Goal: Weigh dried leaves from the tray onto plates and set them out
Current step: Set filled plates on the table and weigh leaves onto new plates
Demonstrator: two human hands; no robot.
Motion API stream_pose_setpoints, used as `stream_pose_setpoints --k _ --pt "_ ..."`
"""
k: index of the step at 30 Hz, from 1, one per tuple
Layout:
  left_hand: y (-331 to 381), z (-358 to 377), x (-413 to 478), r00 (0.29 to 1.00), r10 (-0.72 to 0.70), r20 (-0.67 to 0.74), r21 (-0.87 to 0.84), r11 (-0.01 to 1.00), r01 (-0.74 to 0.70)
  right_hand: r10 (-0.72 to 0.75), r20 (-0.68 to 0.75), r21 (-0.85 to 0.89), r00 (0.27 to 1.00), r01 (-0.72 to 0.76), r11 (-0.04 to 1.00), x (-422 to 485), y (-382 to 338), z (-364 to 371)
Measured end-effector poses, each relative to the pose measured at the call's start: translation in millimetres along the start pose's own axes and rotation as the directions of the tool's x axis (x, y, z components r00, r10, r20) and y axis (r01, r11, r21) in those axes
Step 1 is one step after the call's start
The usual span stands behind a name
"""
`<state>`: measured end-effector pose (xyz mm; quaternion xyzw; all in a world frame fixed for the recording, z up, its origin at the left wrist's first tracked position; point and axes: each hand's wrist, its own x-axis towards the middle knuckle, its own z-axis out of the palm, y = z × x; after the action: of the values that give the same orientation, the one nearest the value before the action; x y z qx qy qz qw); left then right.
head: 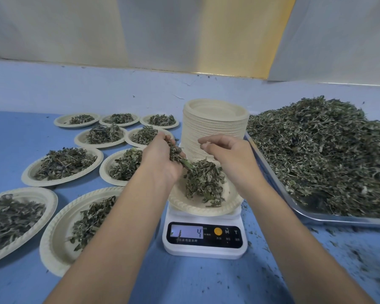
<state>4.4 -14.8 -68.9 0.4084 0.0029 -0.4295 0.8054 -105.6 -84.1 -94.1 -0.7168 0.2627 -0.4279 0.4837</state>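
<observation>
Left hand (pixel 160 159): grip clamped on a bunch of dried leaves (pixel 174 153), just above the plate (pixel 197 208).
Right hand (pixel 228 156): grip together, nothing seen between the fingertips.
Plate: on the scale (pixel 204 249), holding a leaf pile.
Tray (pixel 316 217): right, heaped with leaves.
Filled plates (pixel 62 165): left, on the tabletop (pixel 195 281).
Plate stack (pixel 215 126): beyond the scale.

Blue worktop (pixel 20 137) fills the lower frame, with a paler blue ledge (pixel 96 88) running behind it. Up top it's white sheeting (pixel 53 29) and a yellowish strip (pixel 239 34) upper right of centre.
</observation>
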Motion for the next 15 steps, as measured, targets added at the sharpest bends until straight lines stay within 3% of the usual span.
stream_pose_setpoints --k 10,15 --pt "-0.9 0.4 1.9 1.000 0.013 -0.001 -0.009 1.000 -0.013 0.014 0.012 0.005 1.000 -0.014 1.000 -2.6 -2.5 0.7" --pt "-0.5 1.1 7.6 1.000 0.006 0.015 -0.040 0.999 -0.005 -0.022 0.128 -0.024 0.991 0.025 0.999 -6.5 -8.4 5.2"
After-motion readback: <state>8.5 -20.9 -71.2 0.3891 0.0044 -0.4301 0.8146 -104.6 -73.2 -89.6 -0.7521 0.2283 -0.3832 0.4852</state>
